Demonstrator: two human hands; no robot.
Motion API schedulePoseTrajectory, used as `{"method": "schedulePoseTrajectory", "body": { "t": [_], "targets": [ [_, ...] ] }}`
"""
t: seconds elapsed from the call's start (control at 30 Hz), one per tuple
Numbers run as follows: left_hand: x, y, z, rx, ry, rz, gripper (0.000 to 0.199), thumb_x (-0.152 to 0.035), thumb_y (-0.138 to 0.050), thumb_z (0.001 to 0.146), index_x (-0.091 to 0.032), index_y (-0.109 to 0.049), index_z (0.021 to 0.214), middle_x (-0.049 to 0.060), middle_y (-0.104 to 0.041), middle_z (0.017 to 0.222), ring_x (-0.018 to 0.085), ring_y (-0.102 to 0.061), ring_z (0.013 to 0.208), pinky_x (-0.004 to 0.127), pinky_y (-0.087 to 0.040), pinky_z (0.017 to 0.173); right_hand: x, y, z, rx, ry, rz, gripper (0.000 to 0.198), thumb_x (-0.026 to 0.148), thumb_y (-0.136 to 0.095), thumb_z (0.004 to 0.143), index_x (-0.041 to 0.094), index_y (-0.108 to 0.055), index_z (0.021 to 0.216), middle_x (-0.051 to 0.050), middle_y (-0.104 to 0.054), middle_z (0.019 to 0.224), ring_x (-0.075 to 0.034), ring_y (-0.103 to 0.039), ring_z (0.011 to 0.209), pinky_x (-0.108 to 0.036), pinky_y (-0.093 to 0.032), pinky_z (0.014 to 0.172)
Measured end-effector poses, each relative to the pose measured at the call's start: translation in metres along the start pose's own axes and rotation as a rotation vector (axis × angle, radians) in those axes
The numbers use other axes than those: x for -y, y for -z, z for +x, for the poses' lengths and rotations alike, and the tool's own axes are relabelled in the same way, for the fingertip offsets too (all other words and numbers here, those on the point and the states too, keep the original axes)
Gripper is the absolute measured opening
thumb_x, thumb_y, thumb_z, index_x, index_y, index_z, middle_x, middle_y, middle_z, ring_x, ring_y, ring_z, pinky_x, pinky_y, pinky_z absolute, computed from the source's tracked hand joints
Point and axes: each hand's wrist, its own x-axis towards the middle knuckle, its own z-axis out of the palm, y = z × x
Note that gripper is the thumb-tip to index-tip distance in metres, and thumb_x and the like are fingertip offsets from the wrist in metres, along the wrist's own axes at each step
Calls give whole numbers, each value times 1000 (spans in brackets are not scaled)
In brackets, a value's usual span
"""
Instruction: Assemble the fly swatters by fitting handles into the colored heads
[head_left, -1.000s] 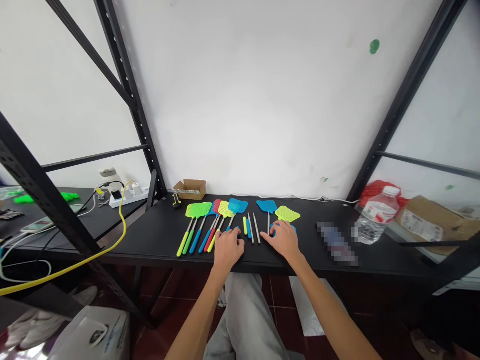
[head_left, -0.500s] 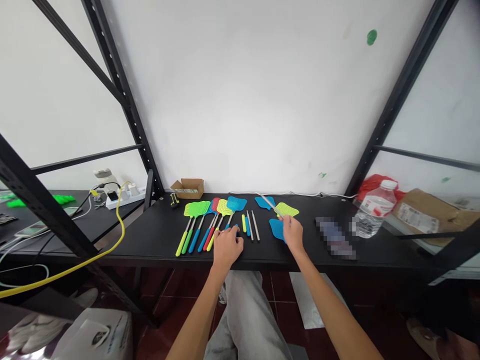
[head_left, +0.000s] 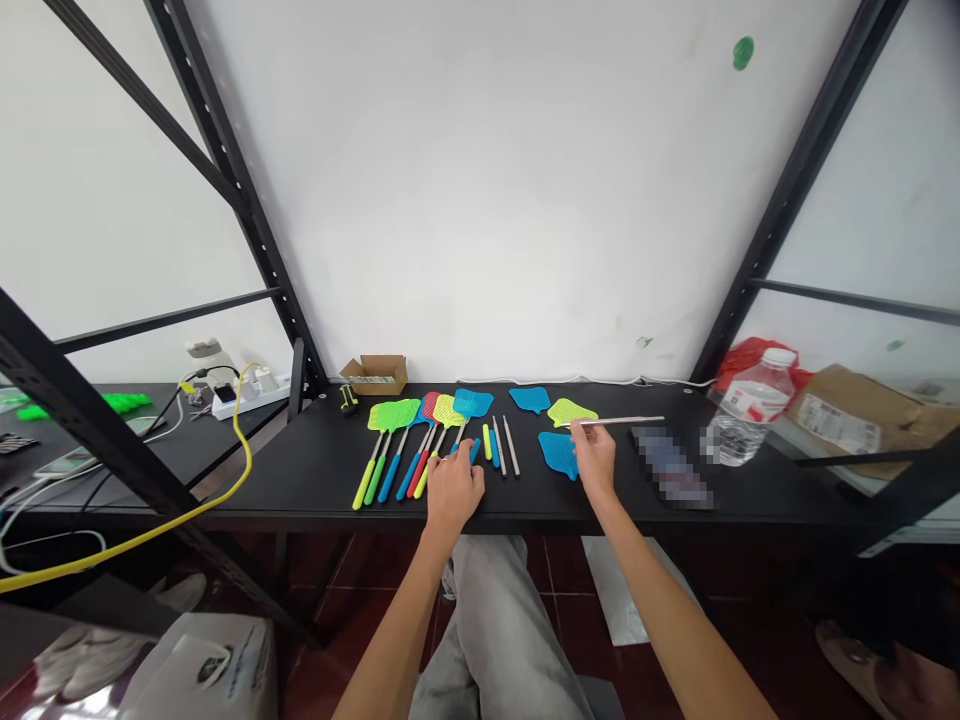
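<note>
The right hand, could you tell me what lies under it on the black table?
Under the right hand lies a loose blue swatter head on the black table; the part beneath the palm is covered. The hand holds a metal rod above it.

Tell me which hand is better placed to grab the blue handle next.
Left. The left hand already rests with its fingers on the blue handle; the right hand is occupied holding a metal rod.

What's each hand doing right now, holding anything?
Left hand: resting on the black table, fingers on a blue plastic handle; grip unclear.
Right hand: closed on a thin silver metal rod, held level.
</note>
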Motion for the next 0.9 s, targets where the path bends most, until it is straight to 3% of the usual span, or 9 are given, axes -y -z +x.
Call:
{"method": "schedulePoseTrajectory", "body": {
  "t": [0.17,0.33,0.47,0.57,0.7,0.8,0.9],
  "targets": [
    [1,-2,0,-18,-19,-16,42,-14,-42,87,-17,-52,127,4,-70,81,22,-64,76,37,-36,83,6,-1,-5,9,53,34,36,49,-67,75,17,-69,93,-6,-68,78,-20,-59,66,-29,-44,56],
    [3,-5,0,-67,-83,-18,39,-16,-41,91,-19,-53,128,9,-69,108,24,-62,96,38,-38,85,19,1,-12,163,30,108,29,40,-57,83,18,-71,94,-7,-69,84,-17,-55,64,-26,-40,49],
    [4,-3,-1,-58,-93,-35,29,-16,-43,92,-21,-58,115,7,-66,107,24,-60,97,36,-39,83,26,-1,-19,269,-43,209,22,35,-60,81,20,-66,96,-4,-70,81,-14,-55,59,-25,-42,48],
    [4,-2,0,-50,-98,-43,25,-14,-45,90,-23,-58,110,6,-64,107,24,-58,97,35,-40,81,27,-4,-26,363,-108,278,19,35,-70,76,21,-62,86,-1,-69,73,-12,-53,53,-25,-43,46],
    [3,0,0,-34,-99,-36,24,-14,-46,90,-24,-57,108,6,-63,105,24,-57,95,35,-40,81,23,-3,-31,509,-174,315,24,39,-72,76,20,-69,90,-7,-73,84,-14,-58,58,-25,-45,48],
    [3,1,0,-28,-98,-33,24,-13,-46,90,-25,-57,109,6,-62,104,24,-57,96,34,-40,81,20,-2,-31,535,-196,337,30,43,-65,82,19,-72,97,-10,-75,94,-15,-61,62,-26,-45,49],
    [2,1,0,-21,-95,-31,25,-13,-46,90,-25,-57,108,6,-62,103,24,-56,95,34,-40,80,19,-2,-31,532,-175,316,26,43,-68,80,20,-71,92,-8,-75,87,-14,-60,58,-26,-43,48]
  ]
}}
